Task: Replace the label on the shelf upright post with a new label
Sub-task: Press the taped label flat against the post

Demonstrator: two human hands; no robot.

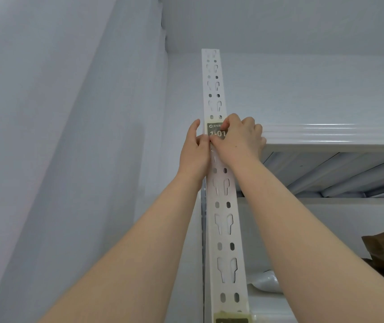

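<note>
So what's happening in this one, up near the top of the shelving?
A person reaches up with both hands to the dark 1-01 label stuck on the white perforated shelf upright post. The left hand and right hand meet at the label's lower left corner, fingers curled as if picking at its edge. The label looks flat on the post, not yet off. A second label shows lower down.

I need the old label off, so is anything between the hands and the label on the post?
Nothing visible. The left hand and right hand are both already on the label, pinching at its lower left corner on the post.
</note>
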